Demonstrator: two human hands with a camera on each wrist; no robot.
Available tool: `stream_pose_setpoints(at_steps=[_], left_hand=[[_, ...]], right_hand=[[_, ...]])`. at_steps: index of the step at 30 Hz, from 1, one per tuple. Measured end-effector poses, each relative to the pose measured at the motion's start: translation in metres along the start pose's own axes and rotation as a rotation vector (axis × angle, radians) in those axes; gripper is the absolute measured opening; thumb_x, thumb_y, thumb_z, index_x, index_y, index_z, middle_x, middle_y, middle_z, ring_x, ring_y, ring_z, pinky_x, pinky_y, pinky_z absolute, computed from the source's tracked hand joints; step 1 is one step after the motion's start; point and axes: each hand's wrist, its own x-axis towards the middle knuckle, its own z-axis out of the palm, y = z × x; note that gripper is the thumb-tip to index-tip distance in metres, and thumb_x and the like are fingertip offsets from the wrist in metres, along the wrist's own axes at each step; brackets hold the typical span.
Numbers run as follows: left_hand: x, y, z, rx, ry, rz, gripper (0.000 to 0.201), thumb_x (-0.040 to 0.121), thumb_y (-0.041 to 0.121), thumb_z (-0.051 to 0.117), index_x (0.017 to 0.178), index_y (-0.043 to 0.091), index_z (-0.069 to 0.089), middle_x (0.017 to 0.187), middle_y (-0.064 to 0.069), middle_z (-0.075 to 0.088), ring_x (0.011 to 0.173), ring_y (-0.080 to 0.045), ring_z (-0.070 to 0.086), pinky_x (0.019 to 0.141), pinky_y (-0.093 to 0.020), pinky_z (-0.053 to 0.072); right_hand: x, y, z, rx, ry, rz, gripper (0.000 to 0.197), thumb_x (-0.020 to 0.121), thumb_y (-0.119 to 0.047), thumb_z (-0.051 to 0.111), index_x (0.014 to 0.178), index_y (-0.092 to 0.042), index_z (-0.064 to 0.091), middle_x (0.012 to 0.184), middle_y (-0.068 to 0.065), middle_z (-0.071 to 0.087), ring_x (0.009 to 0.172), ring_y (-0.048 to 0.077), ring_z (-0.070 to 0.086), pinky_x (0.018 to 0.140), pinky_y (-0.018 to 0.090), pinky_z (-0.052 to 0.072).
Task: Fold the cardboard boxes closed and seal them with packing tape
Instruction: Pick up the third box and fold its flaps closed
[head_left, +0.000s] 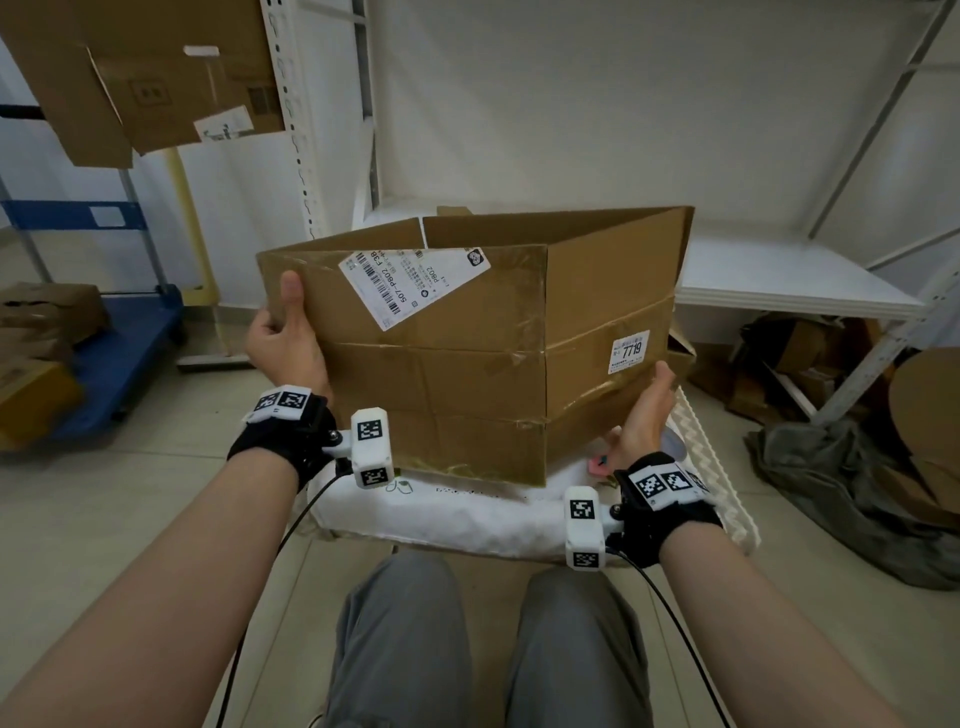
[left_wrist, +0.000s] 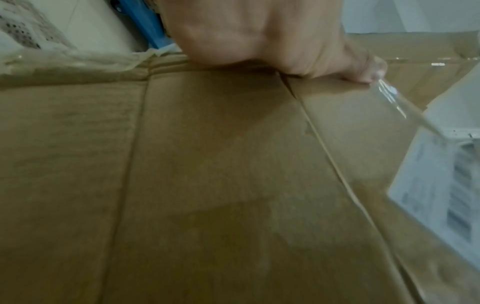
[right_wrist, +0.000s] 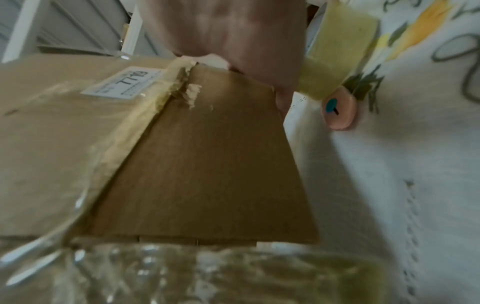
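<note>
cardboard box (head_left: 467, 353) held tilted above white cloth (head_left: 441, 519), tape roll (right_wrist: 337, 53) lying on cloth right of box. left hand (head_left: 285, 338) clamped on left edge, right hand (head_left: 644, 410) gripping lower right corner. best lowered flat onto cloth, open flaps up, before folding.

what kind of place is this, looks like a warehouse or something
Probably a small stockroom or packing area: white metal shelving, a blue platform cart, and used cardboard boxes stacked around. The person holds a labelled carton in both hands.
</note>
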Motion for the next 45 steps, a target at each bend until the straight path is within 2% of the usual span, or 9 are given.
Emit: stream_pose_setpoints(at_steps=[4, 11, 14, 19, 22, 26, 35, 41, 45], left_hand=[[-0.016, 0.0, 0.009, 0.017, -0.043, 0.037, 0.041, 0.091, 0.051, 0.063, 0.106, 0.013, 0.063, 0.095, 0.009, 0.069, 0.082, 0.002, 0.069, 0.075, -0.019, 0.056], [-0.028, 0.002, 0.013, 0.123, -0.178, 0.12, 0.043, 0.082, 0.066, 0.061, 0.109, 0.033, 0.053, 0.108, 0.015, 0.065, 0.099, 0.001, 0.064, 0.089, -0.024, 0.054], [-0.031, 0.006, 0.015, 0.117, -0.193, 0.185, 0.044, 0.084, 0.056, 0.065, 0.113, 0.026, 0.051, 0.104, 0.015, 0.062, 0.089, 0.012, 0.06, 0.081, -0.015, 0.049], [-0.037, 0.005, 0.022, 0.117, -0.214, 0.219, 0.034, 0.091, 0.043, 0.066, 0.112, 0.019, 0.053, 0.098, 0.013, 0.06, 0.084, 0.012, 0.057, 0.078, -0.012, 0.047], [-0.038, 0.009, 0.026, 0.116, -0.206, 0.204, 0.034, 0.093, 0.049, 0.06, 0.102, 0.016, 0.056, 0.087, 0.013, 0.056, 0.075, 0.009, 0.052, 0.074, -0.01, 0.043], [-0.028, 0.014, 0.029, 0.048, -0.212, 0.031, 0.044, 0.092, 0.063, 0.05, 0.1, 0.022, 0.067, 0.1, 0.011, 0.066, 0.094, -0.003, 0.058, 0.087, -0.02, 0.043], [-0.021, 0.028, 0.029, 0.083, -0.253, -0.086, 0.028, 0.075, 0.052, 0.054, 0.062, 0.027, 0.05, 0.068, 0.004, 0.046, 0.076, -0.019, 0.043, 0.073, -0.037, 0.033], [-0.018, 0.029, 0.018, -0.013, -0.319, -0.003, 0.026, 0.075, 0.042, 0.049, 0.061, 0.03, 0.067, 0.075, 0.006, 0.062, 0.085, -0.019, 0.053, 0.078, -0.036, 0.039], [-0.019, 0.03, 0.013, -0.014, -0.285, -0.006, 0.027, 0.078, 0.038, 0.045, 0.062, 0.027, 0.063, 0.064, 0.018, 0.06, 0.072, -0.004, 0.052, 0.073, -0.029, 0.038]], right_hand=[[0.022, 0.016, 0.001, -0.051, -0.092, -0.034, 0.105, 0.047, -0.1, 0.051, 0.135, -0.042, 0.052, 0.142, -0.003, 0.057, 0.133, 0.023, 0.049, 0.109, 0.054, 0.036], [-0.027, 0.004, 0.007, -0.148, -0.289, 0.038, 0.044, 0.096, -0.059, 0.042, 0.088, -0.026, 0.069, 0.087, -0.001, 0.074, 0.088, 0.015, 0.068, 0.08, 0.031, 0.051], [-0.03, -0.002, 0.002, -0.139, -0.241, 0.02, 0.029, 0.097, -0.048, 0.047, 0.094, -0.027, 0.066, 0.096, -0.004, 0.066, 0.088, 0.012, 0.058, 0.079, 0.032, 0.042], [-0.027, -0.016, 0.002, 0.097, -0.177, -0.423, 0.033, 0.093, -0.005, 0.055, 0.122, -0.019, 0.062, 0.122, -0.001, 0.065, 0.114, 0.016, 0.062, 0.093, 0.033, 0.048], [-0.033, -0.027, 0.008, 0.107, -0.262, -0.471, 0.032, 0.088, -0.035, 0.066, 0.118, -0.025, 0.061, 0.121, 0.002, 0.065, 0.11, 0.015, 0.061, 0.099, 0.04, 0.049], [-0.04, -0.037, 0.018, -0.001, -0.339, -0.457, 0.09, 0.073, -0.083, 0.061, 0.137, -0.021, 0.049, 0.137, 0.008, 0.06, 0.127, 0.025, 0.057, 0.11, 0.054, 0.043], [-0.037, -0.04, 0.024, -0.057, -0.325, -0.383, 0.095, 0.06, -0.084, 0.068, 0.136, -0.035, 0.041, 0.142, 0.005, 0.048, 0.128, 0.027, 0.051, 0.111, 0.057, 0.042], [-0.036, -0.031, 0.017, -0.286, -0.327, -0.446, 0.061, 0.087, -0.043, 0.074, 0.141, -0.029, 0.047, 0.154, -0.005, 0.022, 0.131, 0.016, 0.041, 0.097, 0.027, 0.045], [-0.032, -0.028, 0.018, -0.377, -0.307, -0.419, 0.057, 0.087, -0.015, 0.077, 0.139, -0.022, 0.056, 0.159, -0.007, 0.011, 0.141, 0.021, 0.033, 0.118, 0.041, 0.035]])
